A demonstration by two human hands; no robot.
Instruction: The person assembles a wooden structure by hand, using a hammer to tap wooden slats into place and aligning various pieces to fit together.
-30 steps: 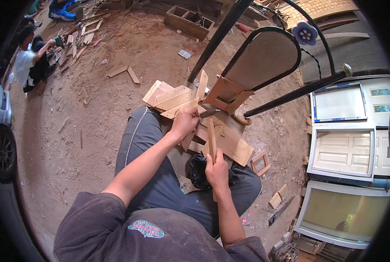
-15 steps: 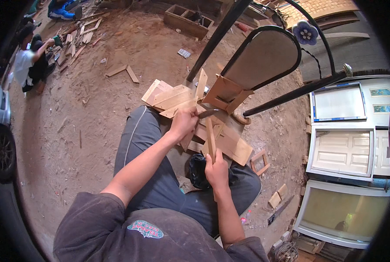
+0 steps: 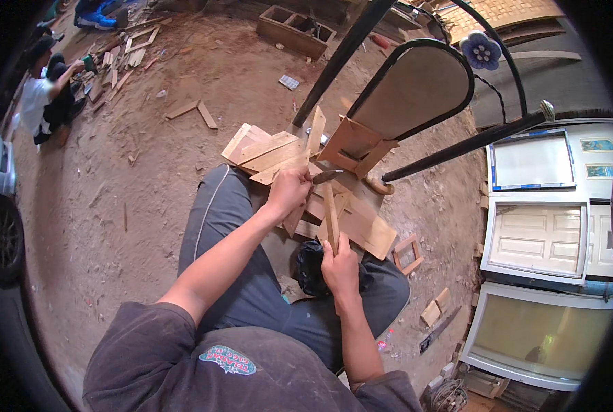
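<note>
My right hand (image 3: 341, 269) is closed round the wooden handle of a hammer (image 3: 331, 213). Its dark metal head reaches the fingertips of my left hand (image 3: 290, 192). Those fingers are pinched together over the wooden pieces, and whatever they hold is too small or hidden to make out. Beneath and beyond my hands lie pale wooden boards (image 3: 270, 152), some overlapping at angles, with a wider board (image 3: 368, 230) to the right. A narrow upright strip (image 3: 316, 130) stands just past my left hand.
A black-framed metal chair (image 3: 409, 89) rises ahead, with a wooden piece (image 3: 356, 145) against it. A black plastic bag (image 3: 311, 266) sits between my legs. A small wooden frame (image 3: 408, 255) and a saw (image 3: 439, 332) lie right. Another person (image 3: 45, 96) sits far left near a parked car (image 3: 3, 233).
The hammer head has shifted very slightly near my left fingertips. Both hands keep nearly the same place and grip.
</note>
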